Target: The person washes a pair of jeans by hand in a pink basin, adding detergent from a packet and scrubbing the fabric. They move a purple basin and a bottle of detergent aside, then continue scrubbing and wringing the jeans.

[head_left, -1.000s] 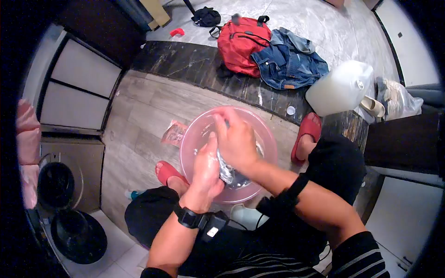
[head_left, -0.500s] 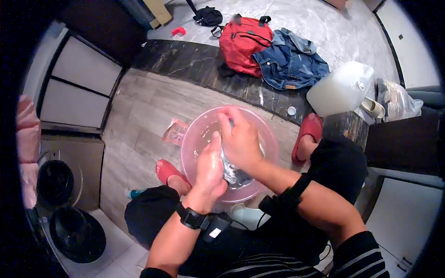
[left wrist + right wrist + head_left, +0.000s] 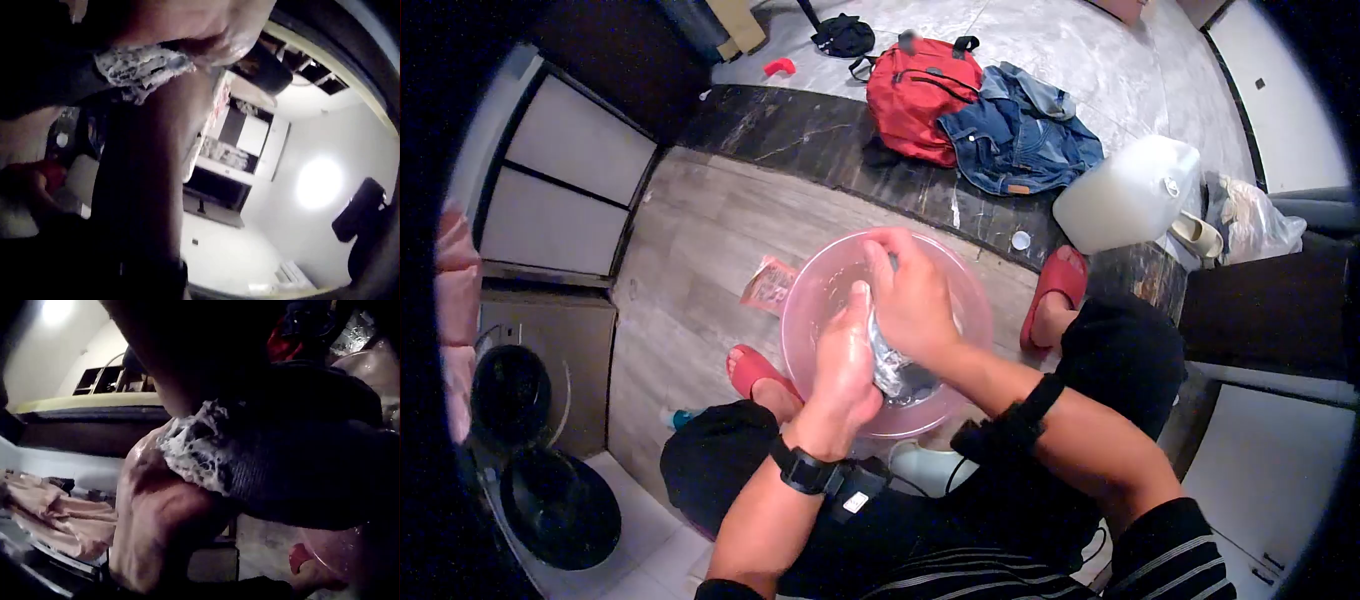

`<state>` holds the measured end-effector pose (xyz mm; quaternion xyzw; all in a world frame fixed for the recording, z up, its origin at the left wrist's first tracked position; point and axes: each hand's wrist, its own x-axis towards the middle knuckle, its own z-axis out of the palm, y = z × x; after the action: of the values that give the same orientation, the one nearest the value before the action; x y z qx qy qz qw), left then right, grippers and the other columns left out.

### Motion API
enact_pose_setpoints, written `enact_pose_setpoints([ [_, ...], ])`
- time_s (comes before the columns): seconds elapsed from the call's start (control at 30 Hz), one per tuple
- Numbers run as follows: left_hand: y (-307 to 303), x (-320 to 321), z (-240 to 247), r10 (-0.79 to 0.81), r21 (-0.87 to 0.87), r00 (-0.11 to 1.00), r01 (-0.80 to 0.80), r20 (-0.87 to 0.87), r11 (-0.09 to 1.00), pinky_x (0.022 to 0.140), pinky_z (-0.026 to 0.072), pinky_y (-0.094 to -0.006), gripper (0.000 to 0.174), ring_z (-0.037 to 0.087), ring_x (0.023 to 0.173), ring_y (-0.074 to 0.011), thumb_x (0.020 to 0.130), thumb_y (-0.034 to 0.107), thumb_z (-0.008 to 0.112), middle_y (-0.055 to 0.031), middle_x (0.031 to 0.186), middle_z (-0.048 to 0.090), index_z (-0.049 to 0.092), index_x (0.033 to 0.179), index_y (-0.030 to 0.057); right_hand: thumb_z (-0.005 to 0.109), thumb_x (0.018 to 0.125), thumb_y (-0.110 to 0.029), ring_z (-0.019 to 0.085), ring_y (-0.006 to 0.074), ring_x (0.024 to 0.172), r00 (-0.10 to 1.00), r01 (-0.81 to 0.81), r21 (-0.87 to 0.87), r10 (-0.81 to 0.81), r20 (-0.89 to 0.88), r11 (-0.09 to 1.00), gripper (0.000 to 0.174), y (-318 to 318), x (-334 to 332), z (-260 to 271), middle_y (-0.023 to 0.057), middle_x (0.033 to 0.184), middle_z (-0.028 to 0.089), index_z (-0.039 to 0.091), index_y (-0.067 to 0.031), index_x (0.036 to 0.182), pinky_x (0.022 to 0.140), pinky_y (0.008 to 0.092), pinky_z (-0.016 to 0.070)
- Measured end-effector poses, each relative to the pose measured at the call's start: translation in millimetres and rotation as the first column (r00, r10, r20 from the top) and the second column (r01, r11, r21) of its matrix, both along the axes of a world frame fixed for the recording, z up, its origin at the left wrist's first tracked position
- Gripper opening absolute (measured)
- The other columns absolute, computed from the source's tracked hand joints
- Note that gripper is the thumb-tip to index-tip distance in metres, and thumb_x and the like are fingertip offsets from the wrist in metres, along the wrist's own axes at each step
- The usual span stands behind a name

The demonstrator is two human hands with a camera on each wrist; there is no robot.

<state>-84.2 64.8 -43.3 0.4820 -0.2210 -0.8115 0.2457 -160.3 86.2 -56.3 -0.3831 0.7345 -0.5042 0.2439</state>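
Over a pink translucent basin (image 3: 803, 345), both hands grip a dark, wet cloth between them. Its foamy part (image 3: 889, 368) shows below the palms in the head view. My left hand (image 3: 846, 350) is on the left with the thumb up, and my right hand (image 3: 912, 305) lies against it, fingers bent over the top. White lather (image 3: 195, 450) covers one end of the dark ribbed cloth (image 3: 281, 472) in the right wrist view; lather (image 3: 142, 70) also shows in the left wrist view. Most of the left fingers are hidden.
A pink packet (image 3: 769, 284) lies left of the basin. Feet in red slippers (image 3: 1055, 300) flank it. Beyond are a red backpack (image 3: 920, 100), a denim garment (image 3: 1025, 140) and a large whitish jug (image 3: 1128, 195). A pale container (image 3: 925, 466) stands below the basin.
The head view has shifted slightly, moving the scene a little left. Both hands stay together on the cloth, with only small changes in their position and in the foamy part showing.
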Motion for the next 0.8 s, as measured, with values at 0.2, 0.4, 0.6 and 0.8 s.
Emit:
enact_pose_setpoints([
  [0.2, -5.4, 7.8, -8.2, -0.039, -0.025, 0.990, 0.036, -0.132, 0.999, 0.073, 0.0501, -0.0330, 0.039, 0.060, 0.083, -0.0167, 0.099, 0.040, 0.039, -0.0069, 0.089, 0.060, 0.056, 0.099, 0.0050, 0.053, 0.091, -0.020, 0.061, 0.0415, 0.081, 0.999, -0.049, 0.075, 0.048, 0.015, 0.996, 0.017, -0.1, -2.7, 3.7, 0.0216, 0.084, 0.062, 0.058, -0.0038, 0.097, 0.067, 0.0448, 0.0474],
  [0.4, -19.4, 22.2, -22.9, -0.116, -0.067, 0.991, 0.111, -0.074, 0.992, 0.073, 0.0494, -0.0310, 0.041, 0.059, 0.086, -0.0158, 0.099, 0.039, 0.038, -0.0073, 0.097, 0.060, 0.057, 0.107, 0.0033, 0.052, 0.092, -0.025, 0.060, 0.0441, 0.074, 0.998, -0.053, -0.045, 0.052, -0.028, 0.998, 0.018, 8.6, 9.6, -0.1, 0.0233, 0.078, 0.061, 0.056, -0.0080, 0.096, 0.062, 0.0518, 0.0460],
  [0.6, -26.4, 16.4, -14.2, -0.065, -0.045, 0.998, 0.064, -0.017, 0.997, 0.072, 0.0487, -0.0304, 0.040, 0.059, 0.084, -0.0155, 0.098, 0.040, 0.042, -0.0065, 0.091, 0.060, 0.058, 0.103, 0.0028, 0.053, 0.091, -0.021, 0.062, 0.0393, 0.082, 0.969, -0.219, -0.134, 0.199, -0.149, 0.966, 0.020, 18.4, 22.3, 9.8, 0.0217, 0.089, 0.063, 0.059, -0.0042, 0.100, 0.069, 0.0423, 0.0483],
  [0.8, -2.9, 1.0, -7.0, 0.032, -0.107, 0.997, -0.024, 0.077, 0.994, 0.070, 0.0499, -0.0330, 0.039, 0.058, 0.082, -0.0149, 0.099, 0.037, 0.041, -0.0068, 0.091, 0.060, 0.058, 0.101, 0.0022, 0.049, 0.092, -0.025, 0.061, 0.0411, 0.080, 1.000, 0.001, -0.024, 0.000, 0.004, 1.000, 0.022, 3.8, 6.4, 0.4, 0.0225, 0.086, 0.063, 0.057, -0.0070, 0.102, 0.067, 0.0488, 0.0473],
])
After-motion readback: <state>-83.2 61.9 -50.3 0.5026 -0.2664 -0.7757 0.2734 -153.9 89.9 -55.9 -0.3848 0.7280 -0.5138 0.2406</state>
